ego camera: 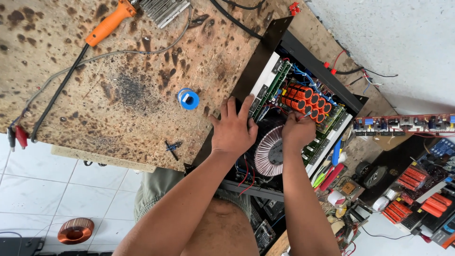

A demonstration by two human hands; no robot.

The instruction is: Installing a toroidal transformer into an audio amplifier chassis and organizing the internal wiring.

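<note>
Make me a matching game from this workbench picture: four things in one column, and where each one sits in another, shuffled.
Things:
1. blue solder spool
2. orange-handled tool
3. copper wire coil
4. ring-shaped transformer

Places:
A. on the white tiled floor, lower left
B. inside the open black case, between the two hands
C. on the scorched bench top, just left of the case
D. at the top edge of the bench, upper left

Pairs: 1-C, 2-D, 3-A, 4-B
</note>
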